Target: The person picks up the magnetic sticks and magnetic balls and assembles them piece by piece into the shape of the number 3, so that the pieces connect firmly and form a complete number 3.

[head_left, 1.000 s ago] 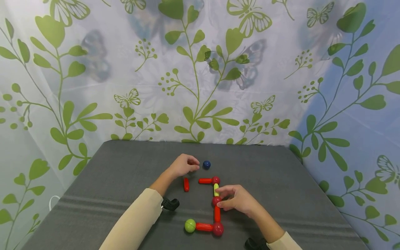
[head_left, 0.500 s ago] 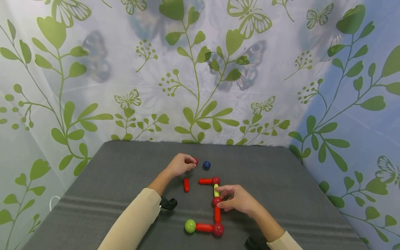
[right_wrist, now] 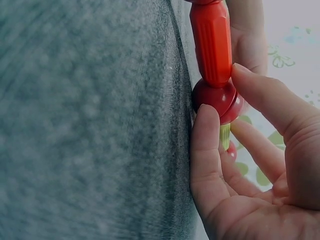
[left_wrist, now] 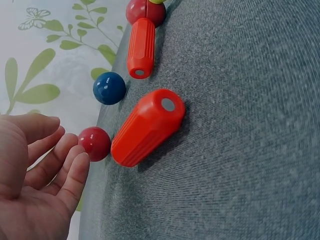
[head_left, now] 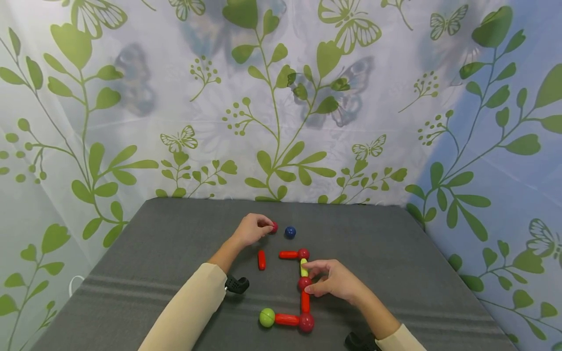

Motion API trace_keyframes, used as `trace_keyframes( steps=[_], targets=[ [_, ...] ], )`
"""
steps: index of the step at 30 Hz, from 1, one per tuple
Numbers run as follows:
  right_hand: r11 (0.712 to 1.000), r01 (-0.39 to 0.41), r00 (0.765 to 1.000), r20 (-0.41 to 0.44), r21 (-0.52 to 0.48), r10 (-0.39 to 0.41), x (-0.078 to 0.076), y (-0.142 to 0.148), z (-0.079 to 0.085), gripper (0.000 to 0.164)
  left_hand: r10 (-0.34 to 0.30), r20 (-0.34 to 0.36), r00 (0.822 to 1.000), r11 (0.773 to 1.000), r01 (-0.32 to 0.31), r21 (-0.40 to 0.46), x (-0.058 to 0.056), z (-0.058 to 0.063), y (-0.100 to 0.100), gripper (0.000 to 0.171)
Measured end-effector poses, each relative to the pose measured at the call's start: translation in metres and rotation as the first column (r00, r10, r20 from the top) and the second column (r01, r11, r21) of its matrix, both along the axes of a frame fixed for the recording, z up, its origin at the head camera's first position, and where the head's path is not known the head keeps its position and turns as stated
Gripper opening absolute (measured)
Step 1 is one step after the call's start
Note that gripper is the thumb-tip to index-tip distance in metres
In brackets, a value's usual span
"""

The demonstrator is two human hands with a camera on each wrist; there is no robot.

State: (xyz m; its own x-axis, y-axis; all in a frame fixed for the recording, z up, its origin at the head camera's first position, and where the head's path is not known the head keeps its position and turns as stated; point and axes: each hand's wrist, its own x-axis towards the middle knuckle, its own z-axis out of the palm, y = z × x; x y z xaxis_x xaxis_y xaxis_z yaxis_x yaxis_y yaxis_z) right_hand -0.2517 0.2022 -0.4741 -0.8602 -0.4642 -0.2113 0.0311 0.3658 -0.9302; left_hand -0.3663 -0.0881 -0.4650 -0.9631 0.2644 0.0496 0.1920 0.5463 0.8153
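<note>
My left hand (head_left: 251,230) has loosely bent fingers, their tips right at a loose red ball (left_wrist: 95,144); the thumb stands away from it. A blue ball (head_left: 290,232) lies just right of that, and a loose red stick (left_wrist: 147,130) with a grey disc in its end lies nearer me. My right hand (head_left: 331,282) holds the middle red ball (right_wrist: 212,97) of a joined figure between thumb and finger. From that ball a yellow-green stick (head_left: 304,267) runs to a far red ball (head_left: 303,253), which bears another red stick (head_left: 288,254).
Toward me, the figure continues with a red stick (head_left: 305,302), a corner red ball (head_left: 306,322), a sideways red stick (head_left: 287,319) and a green ball (head_left: 267,317). Everything lies on a grey cloth-covered table (head_left: 184,219). A leaf-patterned curtain (head_left: 210,107) hangs behind.
My left hand has drawn back slightly to the left from the blue ball, and the red ball at its fingertips, hidden at first, has come into view. My right hand has stayed put.
</note>
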Motion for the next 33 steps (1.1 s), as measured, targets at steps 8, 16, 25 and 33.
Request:
trace_keyframes(
  steps=[8, 16, 25, 33],
  targets=[
    [1.0, -0.018, 0.999, -0.039, 0.02, 0.019, 0.0012, 0.001, 0.0012, 0.061, 0.027, -0.005, 1.0, 1.0, -0.027, -0.004, -0.0035, -0.0049, -0.0011, 0.013],
    [0.999, -0.026, 0.998, -0.055, 0.037, 0.028, 0.0004, 0.0016, 0.0004, 0.062, 0.031, 0.005, 0.999, 1.0, -0.031, 0.004, -0.0043, -0.0058, -0.0027, 0.015],
    [0.999, -0.029, 0.998, -0.055, 0.044, 0.031, 0.0005, 0.0, 0.0032, 0.062, 0.03, -0.002, 1.0, 1.0, -0.03, -0.001, -0.0047, -0.0061, -0.0025, 0.016],
    [0.999, -0.038, 0.998, -0.043, 0.034, 0.04, -0.0013, -0.0003, 0.0037, 0.068, 0.027, 0.009, 1.0, 1.0, -0.027, 0.002, -0.0062, -0.0063, -0.0018, 0.015]
  ],
)
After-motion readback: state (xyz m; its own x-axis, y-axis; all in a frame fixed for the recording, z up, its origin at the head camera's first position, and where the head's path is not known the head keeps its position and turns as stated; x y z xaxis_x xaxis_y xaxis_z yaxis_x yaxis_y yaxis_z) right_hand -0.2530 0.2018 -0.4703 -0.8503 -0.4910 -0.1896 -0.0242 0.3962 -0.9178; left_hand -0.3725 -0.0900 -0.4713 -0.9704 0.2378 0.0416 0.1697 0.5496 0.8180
